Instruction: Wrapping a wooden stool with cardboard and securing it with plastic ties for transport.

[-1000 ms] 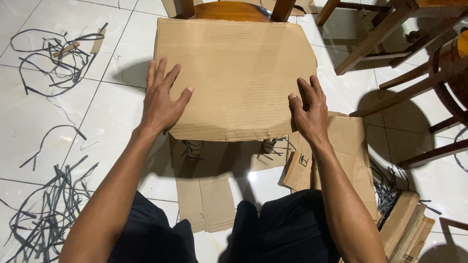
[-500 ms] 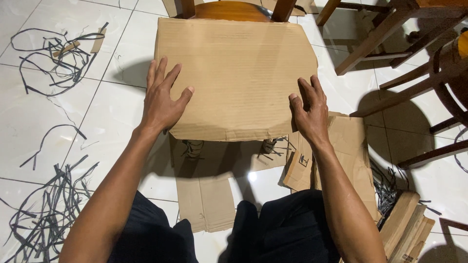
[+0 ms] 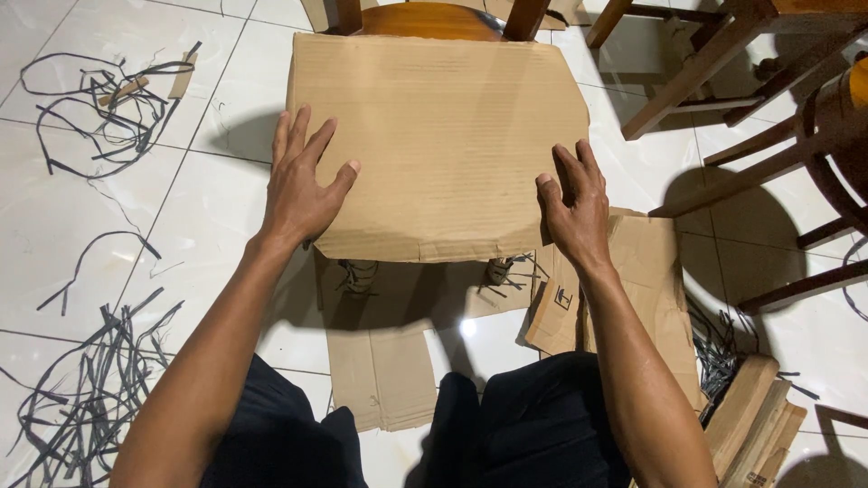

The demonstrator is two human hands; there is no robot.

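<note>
A large flat sheet of brown cardboard point(image 3: 443, 136) lies on top of a wooden chair seat point(image 3: 429, 18) in front of me. My left hand point(image 3: 301, 185) rests palm down on the sheet's left edge with fingers spread. At the sheet's right edge my right hand point(image 3: 572, 208) presses with its fingers slightly bent. Neither hand grasps anything; both lie flat against the cardboard.
Black plastic strapping strips point(image 3: 99, 104) lie tangled on the white tiled floor point(image 3: 54, 217) at the left. More cardboard pieces point(image 3: 380, 361) lie below the sheet and a folded stack point(image 3: 750, 425) sits at lower right. Wooden chair legs point(image 3: 705, 63) stand at upper right.
</note>
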